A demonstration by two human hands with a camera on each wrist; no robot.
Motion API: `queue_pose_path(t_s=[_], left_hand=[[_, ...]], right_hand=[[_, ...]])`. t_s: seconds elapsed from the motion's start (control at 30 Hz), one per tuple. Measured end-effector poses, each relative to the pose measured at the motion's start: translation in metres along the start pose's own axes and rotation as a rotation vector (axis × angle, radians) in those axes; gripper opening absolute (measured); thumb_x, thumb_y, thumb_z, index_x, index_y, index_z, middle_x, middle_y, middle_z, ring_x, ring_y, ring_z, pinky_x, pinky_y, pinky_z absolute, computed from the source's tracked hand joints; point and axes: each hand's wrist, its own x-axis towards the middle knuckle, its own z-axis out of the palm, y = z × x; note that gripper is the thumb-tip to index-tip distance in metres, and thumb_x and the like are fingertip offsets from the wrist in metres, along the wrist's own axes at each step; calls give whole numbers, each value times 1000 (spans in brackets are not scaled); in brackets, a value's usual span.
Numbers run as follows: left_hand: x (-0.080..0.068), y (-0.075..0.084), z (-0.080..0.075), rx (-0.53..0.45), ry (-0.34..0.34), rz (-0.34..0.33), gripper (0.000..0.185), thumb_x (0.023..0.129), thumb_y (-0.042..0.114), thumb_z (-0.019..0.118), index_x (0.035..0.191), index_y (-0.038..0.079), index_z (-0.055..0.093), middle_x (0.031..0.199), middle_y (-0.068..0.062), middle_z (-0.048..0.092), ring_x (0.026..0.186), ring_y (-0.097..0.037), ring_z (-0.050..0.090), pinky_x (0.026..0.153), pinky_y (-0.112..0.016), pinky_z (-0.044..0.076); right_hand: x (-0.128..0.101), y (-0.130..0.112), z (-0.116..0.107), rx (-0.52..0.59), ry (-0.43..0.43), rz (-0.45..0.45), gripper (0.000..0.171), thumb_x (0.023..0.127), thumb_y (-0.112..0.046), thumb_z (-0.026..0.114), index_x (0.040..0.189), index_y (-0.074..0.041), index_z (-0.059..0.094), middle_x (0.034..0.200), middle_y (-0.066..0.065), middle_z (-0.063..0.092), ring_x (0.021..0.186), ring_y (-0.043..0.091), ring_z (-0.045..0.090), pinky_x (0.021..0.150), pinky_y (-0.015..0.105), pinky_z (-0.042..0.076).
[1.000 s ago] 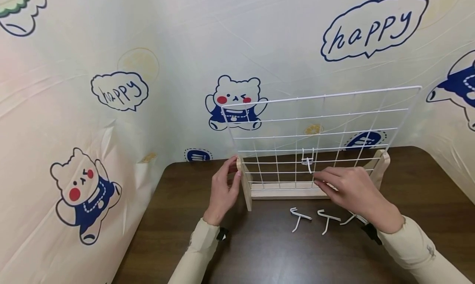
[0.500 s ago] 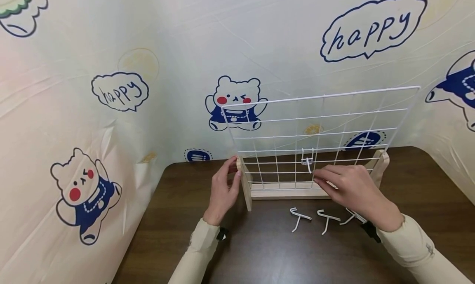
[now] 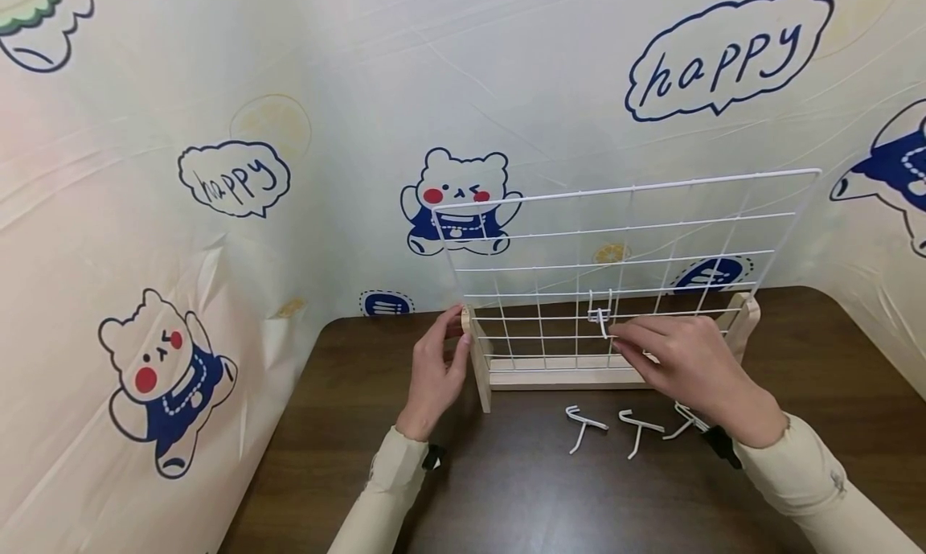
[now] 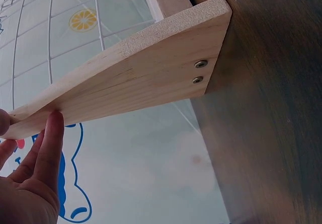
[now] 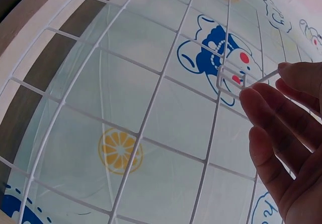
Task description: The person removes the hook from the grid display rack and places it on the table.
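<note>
A small white wire hook (image 3: 600, 316) hangs on the white wire grid panel (image 3: 651, 240), low on the panel and near its middle, with its prong sticking out toward the person. The right hand (image 3: 683, 361) has its fingertips (image 5: 251, 97) at the tip of that prong; in the right wrist view the thumb and forefinger close on the end of the wire, the other fingers loosely curled below them. The grid stands upright in a wooden base (image 3: 557, 372), just beyond the right hand's fingers. The left hand (image 3: 434, 373) rests at the left end of the base, its straight fingers (image 4: 50, 148) laid flat against the wooden side foot (image 4: 136, 78) and its thumb on the far edge. On the dark wooden table (image 3: 521, 490), just below the right wrist and on the person's side of the base, lie three loose white hooks (image 3: 583, 424); the rightmost is partly hidden by the wrist. A cloth backdrop (image 3: 239, 176) printed with bears and "happy" bubbles rises behind the table.
</note>
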Motion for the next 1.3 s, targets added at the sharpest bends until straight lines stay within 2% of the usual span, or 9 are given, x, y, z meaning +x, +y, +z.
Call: queue_pose_path(t_s=[0.13,0.37,0.57,0.8,0.93,1.3], left_hand=[[0,1,0,0,1,4,43,105,18,62,148,14,55,130,-11,71,108,-27,74,76,-32,66],[-1,0,0,-2,3,11,44,105,18,62,148,11,54,130,-11,71,109,-27,74,76,-33,66],[-1,0,1,-3,-4,-2,43,105,19,62,147,8,55,129,-11,71,109,-26,74,77,-34,66],[0,0,0,5,-3,-2,43,106,19,61,147,13,54,130,-11,71,109,-27,74,77,-34,66],[0,0,0,1,-8,-10,43,106,19,61,147,11,54,130,-10,71,110,-27,74,77,-34,66],[0,0,1,-11,-3,-6,43,105,19,61,147,14,54,130,-11,70,109,-28,74,76,-41,67]], right_hand=[[2,0,-1,1,-9,-3,50,112,-39,41,96,-11,79,85,2,80,67,18,76,51,38,56],[4,0,-2,-13,-25,-10,53,112,-40,38,98,-11,80,85,3,80,61,14,73,47,30,51],[5,-1,0,-7,-20,-13,53,112,-40,38,98,-10,80,84,2,80,61,14,72,46,30,50],[6,-2,3,1,-6,-16,52,111,-39,40,97,-10,80,84,3,80,61,15,73,47,33,52],[7,-3,4,-2,-9,-18,53,112,-39,39,96,-10,80,85,3,81,63,16,75,49,35,55],[6,-5,8,-7,-2,-9,56,112,-38,37,92,-8,79,84,4,81,69,21,78,54,41,60]])
